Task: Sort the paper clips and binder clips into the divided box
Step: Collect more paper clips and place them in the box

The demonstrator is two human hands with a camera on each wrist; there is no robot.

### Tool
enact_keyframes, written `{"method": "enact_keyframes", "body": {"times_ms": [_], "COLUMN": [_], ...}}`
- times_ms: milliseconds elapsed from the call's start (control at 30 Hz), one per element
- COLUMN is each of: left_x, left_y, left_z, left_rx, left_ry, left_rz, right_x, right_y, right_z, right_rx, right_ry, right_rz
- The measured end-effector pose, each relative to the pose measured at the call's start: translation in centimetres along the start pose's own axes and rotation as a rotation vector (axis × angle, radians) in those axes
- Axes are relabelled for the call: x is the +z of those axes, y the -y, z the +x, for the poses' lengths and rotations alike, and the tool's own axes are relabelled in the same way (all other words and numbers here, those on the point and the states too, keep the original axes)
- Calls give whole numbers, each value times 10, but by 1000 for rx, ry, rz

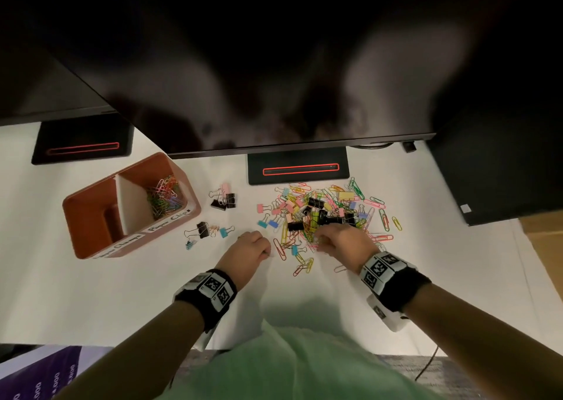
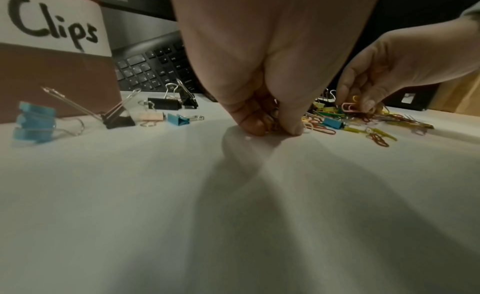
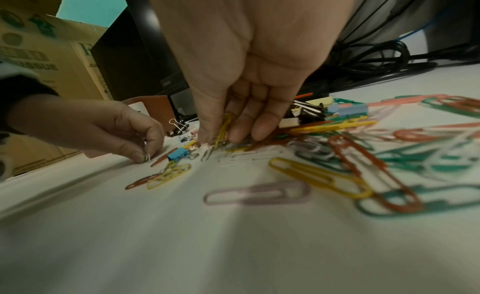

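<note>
The orange divided box (image 1: pixel 91 204) stands at the left; its right compartment holds coloured paper clips (image 1: pixel 164 197). A mixed pile of paper clips and binder clips (image 1: pixel 323 210) lies at the centre right. My left hand (image 1: pixel 268 252) sits at the pile's left edge, fingers curled down to the table and pinching several paper clips (image 2: pixel 272 122). My right hand (image 1: pixel 318 244) reaches into the pile's near side and pinches yellow paper clips (image 3: pixel 224 128) between thumb and fingers. Two small groups of binder clips (image 1: pixel 224 200) (image 1: pixel 207 230) lie apart between box and pile.
Two black monitor bases (image 1: pixel 298 168) (image 1: pixel 82 143) stand at the back under the screens. A keyboard (image 2: pixel 155 68) lies behind the binder clips. A cardboard box (image 1: pixel 545 238) and a dark case (image 1: pixel 493 168) are on the right. Cables (image 3: pixel 376 60) run behind the pile.
</note>
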State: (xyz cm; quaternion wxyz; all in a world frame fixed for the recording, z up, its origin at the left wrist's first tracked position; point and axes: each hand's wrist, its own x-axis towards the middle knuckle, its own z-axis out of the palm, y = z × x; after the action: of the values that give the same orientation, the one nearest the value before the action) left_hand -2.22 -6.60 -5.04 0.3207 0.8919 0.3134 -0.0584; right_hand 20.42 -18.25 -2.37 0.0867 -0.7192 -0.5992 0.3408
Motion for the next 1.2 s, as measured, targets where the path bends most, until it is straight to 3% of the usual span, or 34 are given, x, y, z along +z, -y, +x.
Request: {"method": "enact_keyframes", "body": {"times_ms": [433, 700, 1067, 1200], "left_x": [-3, -3, 0, -2], "left_y": [-19, -10, -6, -6], "left_z": [30, 19, 10, 10], "left_rx": [11, 32, -90, -99], "left_ry": [34, 2, 58, 80], "left_rz": [-53, -27, 10, 63], "right_x": [3, 6, 14, 12], "right_y": [20, 14, 11, 22], "right_z": [28, 26, 14, 22], "right_rx": [79, 3, -144, -141], "right_ry": [-11, -18, -86, -18], "right_rz": [-167, -151, -42, -37]}}
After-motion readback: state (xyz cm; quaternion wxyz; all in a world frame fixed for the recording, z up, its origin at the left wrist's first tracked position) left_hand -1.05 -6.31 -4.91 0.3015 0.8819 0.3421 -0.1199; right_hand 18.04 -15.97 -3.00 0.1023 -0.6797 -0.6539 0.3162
